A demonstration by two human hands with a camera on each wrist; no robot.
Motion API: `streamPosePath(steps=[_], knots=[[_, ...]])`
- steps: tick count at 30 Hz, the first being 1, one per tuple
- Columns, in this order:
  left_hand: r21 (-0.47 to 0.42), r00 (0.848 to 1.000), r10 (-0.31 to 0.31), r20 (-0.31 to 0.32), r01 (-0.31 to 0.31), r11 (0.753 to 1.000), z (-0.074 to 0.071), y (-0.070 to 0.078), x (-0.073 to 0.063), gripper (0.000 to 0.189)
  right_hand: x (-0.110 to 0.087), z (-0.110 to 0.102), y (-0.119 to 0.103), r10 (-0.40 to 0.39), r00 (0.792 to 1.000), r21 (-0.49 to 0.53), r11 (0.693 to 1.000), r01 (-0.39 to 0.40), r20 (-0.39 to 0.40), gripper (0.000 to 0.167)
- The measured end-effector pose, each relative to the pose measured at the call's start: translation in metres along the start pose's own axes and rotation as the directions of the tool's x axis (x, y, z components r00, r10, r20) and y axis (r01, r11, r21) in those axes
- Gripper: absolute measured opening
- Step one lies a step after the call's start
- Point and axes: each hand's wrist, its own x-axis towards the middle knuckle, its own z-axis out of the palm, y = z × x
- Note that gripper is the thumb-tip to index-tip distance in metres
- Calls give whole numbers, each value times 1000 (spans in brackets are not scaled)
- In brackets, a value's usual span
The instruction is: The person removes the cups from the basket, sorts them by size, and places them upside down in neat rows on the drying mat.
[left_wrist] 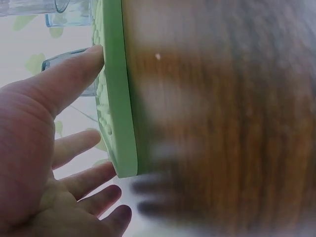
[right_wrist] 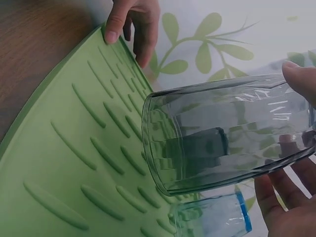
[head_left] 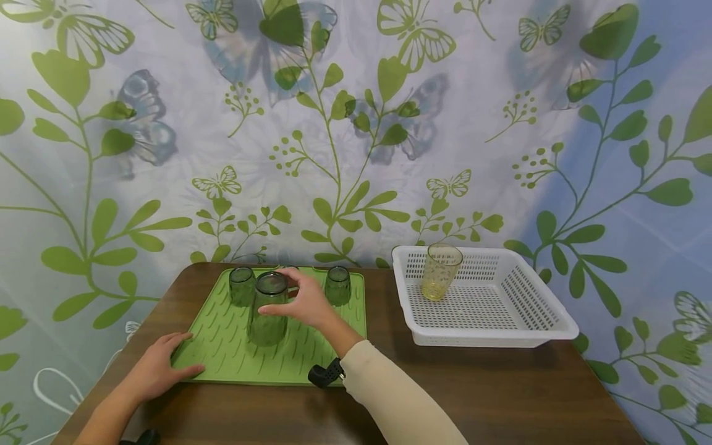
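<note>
My right hand (head_left: 303, 301) holds a tall, clear greyish drinking glass (head_left: 268, 321) by its upper part, thumb on one side and fingers on the other. In the right wrist view the lower rim of the glass (right_wrist: 197, 138) is at the green ridged drying mat (head_left: 222, 346); whether it touches is unclear. Short glasses stand on the mat: one at the left (head_left: 241, 287), one at the right (head_left: 337, 286), another partly hidden behind my right hand. At the mat's front left corner rests my left hand (head_left: 158, 366), fingers spread loosely, thumb (left_wrist: 81, 69) against the edge.
A white perforated plastic basket (head_left: 473, 337) stands on the right of the brown wooden table (head_left: 445, 389). Inside it, a yellowish tall glass (head_left: 441, 272) leans at the left. Behind the table hangs a leaf and butterfly patterned cloth (head_left: 356, 142).
</note>
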Motion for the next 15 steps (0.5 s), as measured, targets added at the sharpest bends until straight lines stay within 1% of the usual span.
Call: streamPosePath(steps=[6,15], knots=[[7,1000,-10,18,10,1000,-2,0,1,86,3,3,-2,37,999,-20,999,-37,0,75],[8,999,-19,46,19,1000,-4,-2,3,88,7,8,-2,34,999,-37,999,-34,4,72]])
